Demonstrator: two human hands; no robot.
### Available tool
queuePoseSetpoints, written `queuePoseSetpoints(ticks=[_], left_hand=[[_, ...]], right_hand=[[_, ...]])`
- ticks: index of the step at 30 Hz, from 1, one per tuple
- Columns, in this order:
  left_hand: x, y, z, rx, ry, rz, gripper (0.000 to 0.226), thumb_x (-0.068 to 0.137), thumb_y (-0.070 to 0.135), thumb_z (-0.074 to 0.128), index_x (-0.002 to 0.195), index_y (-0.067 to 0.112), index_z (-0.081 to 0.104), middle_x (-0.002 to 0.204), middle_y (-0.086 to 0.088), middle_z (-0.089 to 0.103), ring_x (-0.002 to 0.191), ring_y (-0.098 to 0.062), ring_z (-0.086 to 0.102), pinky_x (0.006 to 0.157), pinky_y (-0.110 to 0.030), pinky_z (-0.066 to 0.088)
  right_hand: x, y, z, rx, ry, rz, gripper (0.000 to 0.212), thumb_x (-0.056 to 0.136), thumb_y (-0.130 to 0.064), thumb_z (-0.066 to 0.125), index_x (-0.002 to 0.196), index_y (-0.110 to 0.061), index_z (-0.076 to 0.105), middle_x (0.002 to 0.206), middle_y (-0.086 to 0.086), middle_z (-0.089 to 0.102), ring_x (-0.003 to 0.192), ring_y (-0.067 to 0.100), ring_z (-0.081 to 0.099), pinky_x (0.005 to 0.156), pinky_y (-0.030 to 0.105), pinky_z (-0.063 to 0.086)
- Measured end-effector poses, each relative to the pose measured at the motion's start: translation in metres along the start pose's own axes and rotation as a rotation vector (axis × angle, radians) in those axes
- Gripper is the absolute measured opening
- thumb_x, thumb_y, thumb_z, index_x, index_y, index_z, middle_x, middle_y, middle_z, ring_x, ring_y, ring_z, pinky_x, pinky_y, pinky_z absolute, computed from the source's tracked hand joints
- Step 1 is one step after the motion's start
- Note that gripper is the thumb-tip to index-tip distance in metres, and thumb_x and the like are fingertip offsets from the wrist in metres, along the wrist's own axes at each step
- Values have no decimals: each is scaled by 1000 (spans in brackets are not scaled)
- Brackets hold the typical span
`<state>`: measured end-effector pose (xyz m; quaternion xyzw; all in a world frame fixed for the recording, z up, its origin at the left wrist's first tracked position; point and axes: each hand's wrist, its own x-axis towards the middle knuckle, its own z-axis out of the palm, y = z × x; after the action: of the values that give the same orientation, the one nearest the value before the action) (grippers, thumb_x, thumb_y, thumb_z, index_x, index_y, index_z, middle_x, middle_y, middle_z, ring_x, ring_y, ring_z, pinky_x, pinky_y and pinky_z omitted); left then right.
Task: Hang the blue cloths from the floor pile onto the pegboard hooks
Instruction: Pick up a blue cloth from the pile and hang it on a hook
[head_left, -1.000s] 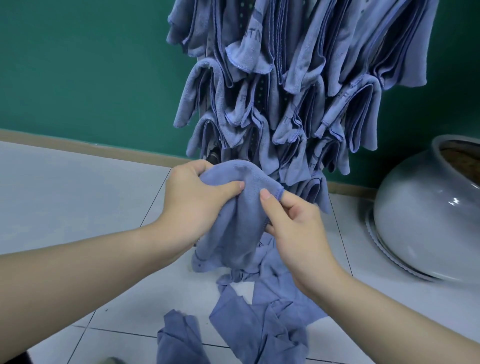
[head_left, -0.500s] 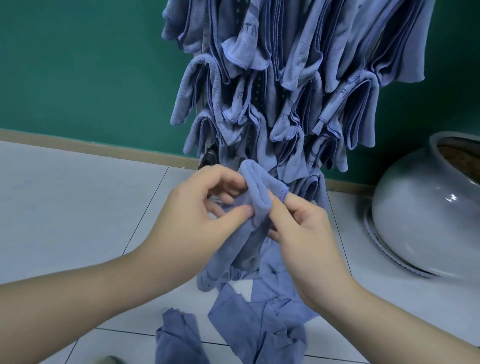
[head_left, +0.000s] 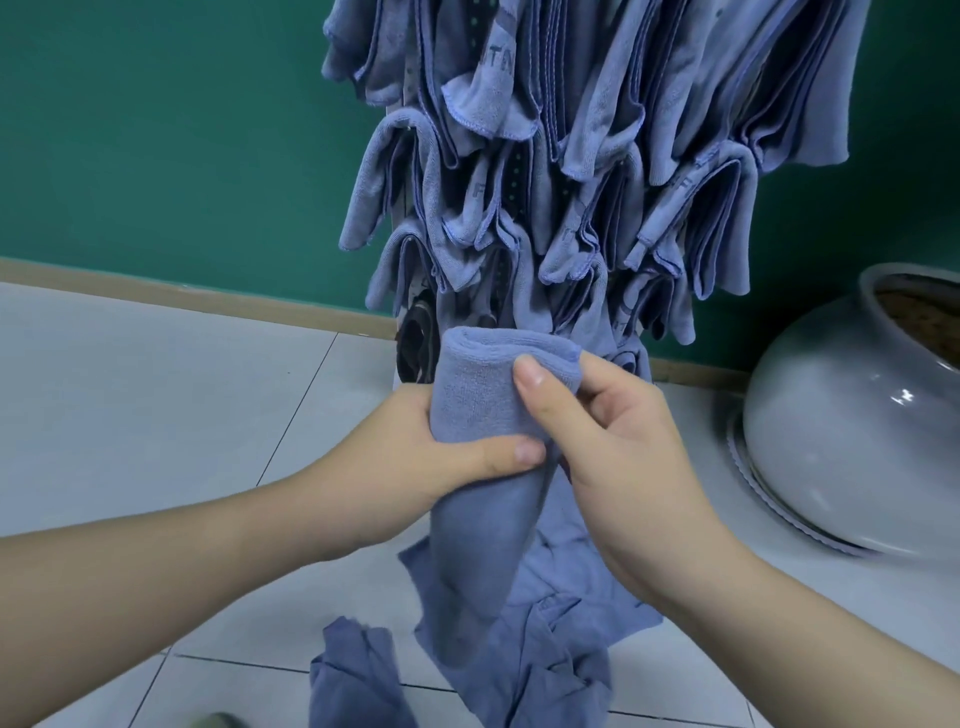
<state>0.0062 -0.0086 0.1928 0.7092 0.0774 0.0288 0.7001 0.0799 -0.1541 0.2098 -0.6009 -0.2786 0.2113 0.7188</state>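
Note:
Both hands hold one blue cloth (head_left: 478, 400), folded over at its top and hanging down between them. My left hand (head_left: 421, 457) grips its left side with the thumb across the front. My right hand (head_left: 608, 431) pinches the folded top right edge between thumb and fingers. Just behind it stands the pegboard (head_left: 501, 171), almost hidden under several hung blue cloths (head_left: 597, 156) in rows. The floor pile (head_left: 524, 649) of blue cloths lies below my hands.
A large grey ceramic pot (head_left: 841, 431) stands on the floor at the right, close to the pegboard. A green wall (head_left: 156, 130) with a tan skirting runs behind. White floor tiles (head_left: 156, 405) spread to the left.
The cloth has been folded over into a narrower bundle. My left hand shifted from the top edge down to its left side, and my right thumb now presses the folded top.

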Motion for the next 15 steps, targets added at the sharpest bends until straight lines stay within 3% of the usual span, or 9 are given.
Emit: queuePoseSetpoints(ticks=[2,6,9,12,15], left_hand=[[2,-8,1,0,-20,6,39,81,20,83,119,19,73,117,2,76,115,-14,70,98,-28,55],[4,-16,11,29,17,11,45,79,26,81,122,23,69,118,4,76,116,-12,69,99,-37,55],[6,-20,19,45,42,-9,48,79,30,80,125,26,68,120,11,74,116,-6,68,102,-38,52],[7,-23,27,27,25,-64,39,87,19,81,123,25,69,119,11,75,115,-7,69,105,-39,52],[8,-28,29,34,-2,-119,32,88,17,81,118,22,72,114,7,77,110,-11,72,100,-37,54]], right_hand=[[2,-2,-2,6,4,-9,33,94,-27,61,116,-6,73,107,9,79,103,20,75,90,33,59],[8,-7,-1,103,11,-9,29,99,-28,59,115,-8,71,110,11,76,106,21,70,100,47,54],[15,-17,-4,169,-2,-47,26,99,-28,58,113,-10,71,108,10,75,106,20,69,100,42,55],[21,-30,-8,230,-16,-70,29,98,-25,54,116,-7,68,103,8,74,98,17,69,88,31,58],[26,-39,-13,252,5,-70,30,105,-21,49,123,-3,66,104,9,73,97,18,69,87,34,59]])
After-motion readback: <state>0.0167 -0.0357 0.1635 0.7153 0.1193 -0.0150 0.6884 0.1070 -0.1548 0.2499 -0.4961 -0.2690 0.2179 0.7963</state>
